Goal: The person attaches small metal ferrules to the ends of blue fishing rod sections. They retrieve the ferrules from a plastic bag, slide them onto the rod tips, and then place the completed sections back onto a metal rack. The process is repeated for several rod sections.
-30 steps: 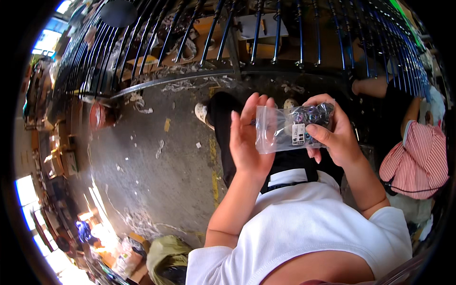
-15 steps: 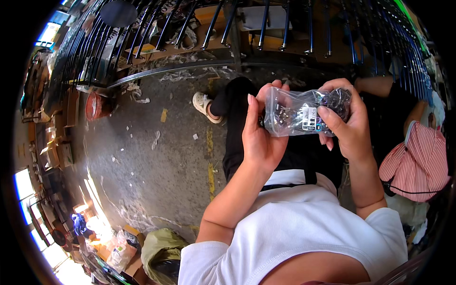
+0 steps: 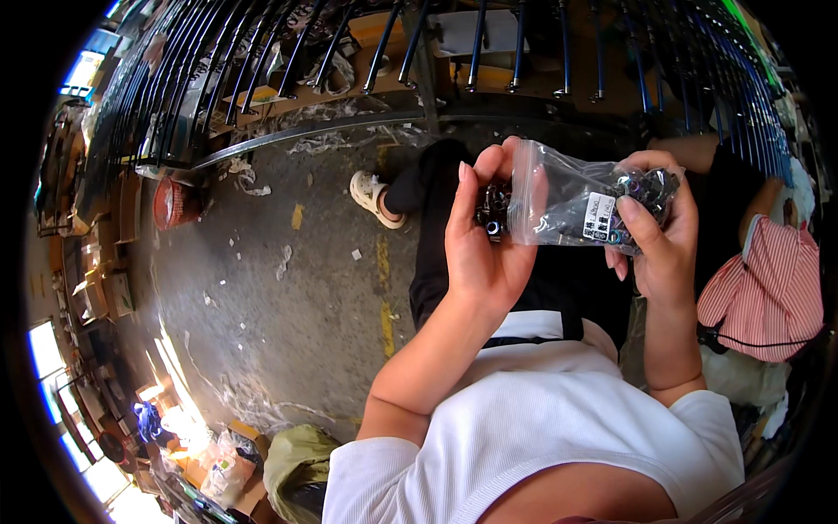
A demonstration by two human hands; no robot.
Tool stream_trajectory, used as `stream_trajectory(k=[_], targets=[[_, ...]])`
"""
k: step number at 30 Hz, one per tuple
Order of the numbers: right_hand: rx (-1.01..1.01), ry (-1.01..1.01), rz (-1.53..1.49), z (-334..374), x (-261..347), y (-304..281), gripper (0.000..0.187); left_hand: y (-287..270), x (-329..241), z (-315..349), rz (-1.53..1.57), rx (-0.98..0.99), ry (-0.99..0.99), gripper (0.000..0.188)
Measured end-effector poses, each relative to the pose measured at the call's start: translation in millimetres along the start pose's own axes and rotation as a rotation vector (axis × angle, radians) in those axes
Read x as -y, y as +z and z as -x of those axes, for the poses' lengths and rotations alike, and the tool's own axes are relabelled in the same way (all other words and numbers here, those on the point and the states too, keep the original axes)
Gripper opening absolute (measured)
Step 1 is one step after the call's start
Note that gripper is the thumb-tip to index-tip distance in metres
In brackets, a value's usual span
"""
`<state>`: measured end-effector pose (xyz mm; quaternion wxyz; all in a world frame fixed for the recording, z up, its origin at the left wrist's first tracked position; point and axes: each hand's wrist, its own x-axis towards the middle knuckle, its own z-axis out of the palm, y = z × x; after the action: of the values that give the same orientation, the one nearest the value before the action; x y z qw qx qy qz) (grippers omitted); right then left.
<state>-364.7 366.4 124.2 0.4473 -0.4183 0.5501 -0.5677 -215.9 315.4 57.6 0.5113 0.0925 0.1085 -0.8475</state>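
Note:
My right hand (image 3: 659, 231) grips a clear zip bag (image 3: 563, 205) by its right end, thumb pressed on the front. Small dark ringed parts (image 3: 642, 192) are bunched in that end, near a white printed label (image 3: 599, 217). Beside the bag's zip edge, my left hand (image 3: 489, 253) is cupped, palm up, with the fingers curled. It cradles a small heap of loose dark ringed metal parts (image 3: 493, 211); one shows a bright ring. The zip edge lies over the left palm and hides part of the fingers.
Several blue and black rods (image 3: 476, 52) hang ahead above a metal rail (image 3: 305, 129). A red basket (image 3: 175, 205) stands at left. Cardboard boxes (image 3: 105, 284) and plastic bags (image 3: 225, 472) line the left side. Another person's striped red cloth (image 3: 764, 293) is at right.
The bag has shifted right with my right hand, and its contents sit more at the right end. More of the loose parts in my left palm now shows.

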Motion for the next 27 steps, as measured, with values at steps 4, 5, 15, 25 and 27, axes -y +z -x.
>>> stream_trajectory(k=[4, 5, 15, 25, 27], targets=[[-0.089, -0.036, -0.102, 2, -5, -5, 0.027, 2, 4, -1, 0.020, 0.037, -0.017, 0.023], [-0.101, -0.033, -0.140, 3, -8, -6, 0.028, 3, 4, 0, 0.028, 0.038, -0.030, 0.022], [-0.002, 0.045, -0.648, 22, -51, 0, 0.035, 20, 18, 8, -0.472, 0.000, -0.128, 0.036], [0.043, -0.080, -0.792, 19, -71, -15, 0.045, 21, 43, 10, -1.554, 0.276, 0.422, 0.032], [0.096, -0.080, -0.792, 20, -74, -25, 0.048, 38, 48, 8, -1.473, 0.227, 0.374, 0.026]])
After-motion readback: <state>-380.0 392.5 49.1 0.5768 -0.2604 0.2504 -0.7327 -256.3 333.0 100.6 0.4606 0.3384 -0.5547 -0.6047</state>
